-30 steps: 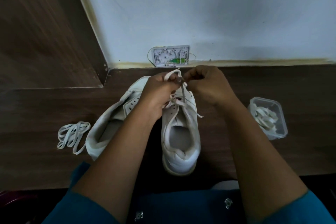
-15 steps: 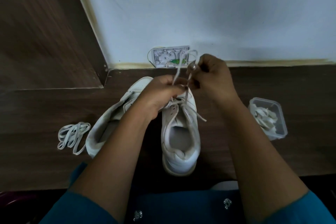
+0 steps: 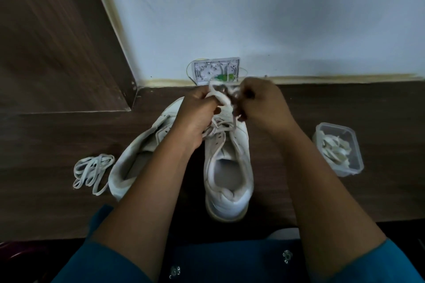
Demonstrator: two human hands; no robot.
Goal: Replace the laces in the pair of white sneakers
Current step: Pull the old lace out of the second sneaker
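Your right hand (image 3: 264, 105) is dropping back beside your left hand (image 3: 195, 117); both are gripping the lace (image 3: 220, 99) over the laced sneaker (image 3: 230, 167), hiding its toe. On the wood surface (image 3: 46, 135), the other sneaker (image 3: 138, 149) is lying just left, a tub (image 3: 355, 158) of laces is sitting well right, and a lace bundle (image 3: 92, 172) is lying farther left.

- White leather sneaker (image 3: 227, 181) centre on dark wood-grain surface (image 3: 46, 135).
- Second white sneaker (image 3: 138, 156) just L of it.
- White lace bundle (image 3: 92, 171) further L.
- Clear plastic tub (image 3: 334, 125) well R, w/ laces (image 3: 335, 148) in it.
- L hand (image 3: 195, 117) & R hand (image 3: 264, 105) at 1st sneaker's toe end, on its flat shoelace (image 3: 218, 97).
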